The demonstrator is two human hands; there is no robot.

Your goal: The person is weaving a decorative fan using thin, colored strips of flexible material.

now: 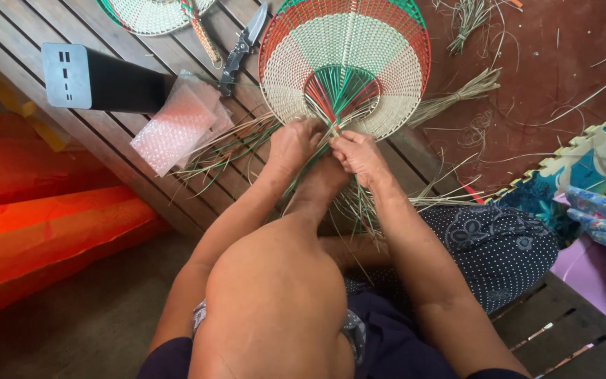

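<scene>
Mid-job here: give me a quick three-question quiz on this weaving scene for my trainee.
1. True or false: both hands grip the strands at the base of the woven fan.
2. Which lies beside the bubble wrap? A) scissors B) folding knife C) hammer
3. What presses down on the loose strands between the hands?

Key:
1. True: the left hand and right hand meet there.
2. B, the folding knife.
3. The person's foot.
</scene>
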